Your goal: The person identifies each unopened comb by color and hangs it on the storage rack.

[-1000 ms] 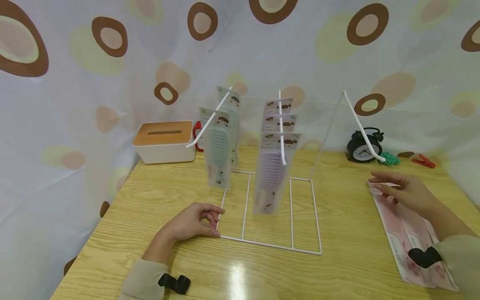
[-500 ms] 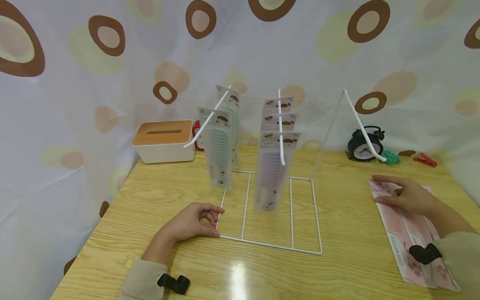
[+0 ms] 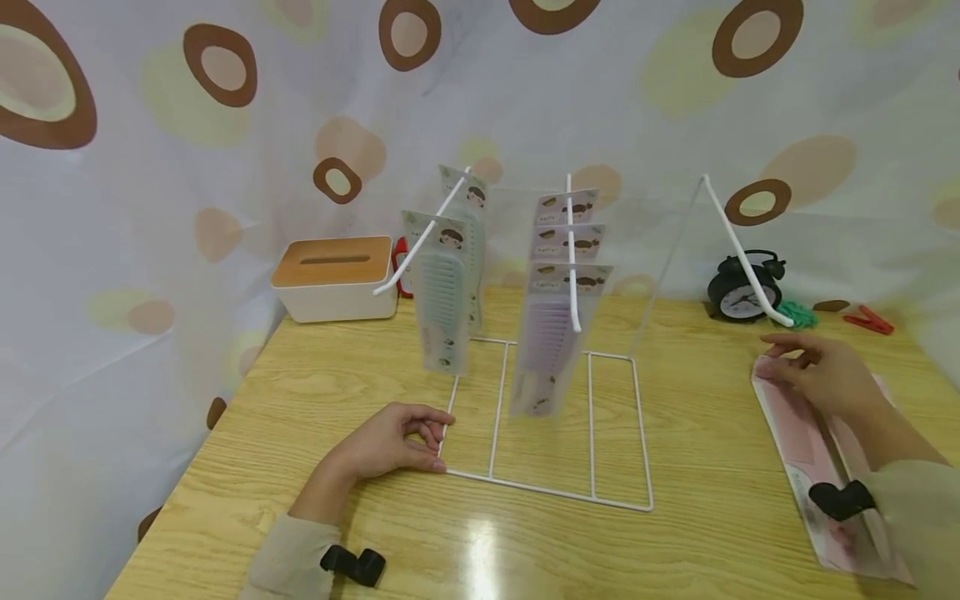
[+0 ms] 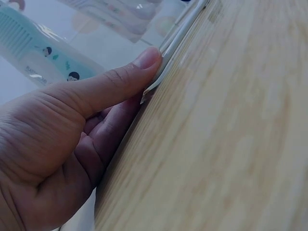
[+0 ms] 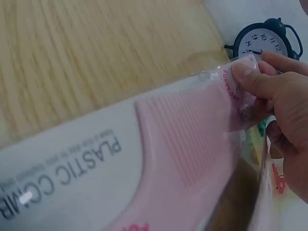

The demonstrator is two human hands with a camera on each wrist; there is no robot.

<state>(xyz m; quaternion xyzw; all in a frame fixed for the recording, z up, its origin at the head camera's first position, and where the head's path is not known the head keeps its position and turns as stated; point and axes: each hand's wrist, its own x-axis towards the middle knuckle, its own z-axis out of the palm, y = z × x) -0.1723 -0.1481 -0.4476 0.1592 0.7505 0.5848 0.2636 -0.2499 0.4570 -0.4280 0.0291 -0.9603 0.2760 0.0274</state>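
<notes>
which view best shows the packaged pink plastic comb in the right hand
The right wrist view: the packaged pink plastic comb fills much of the picture, teeth and "PLASTIC COMB" print readable, one end pinched by the right hand. The head view shows it smaller, partly covered by the hand; the left wrist view doesn't show it.

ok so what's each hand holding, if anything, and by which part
The right hand pinches a pink comb packet by its top end; the left hand grips the white rack at its base's near left corner.
</notes>
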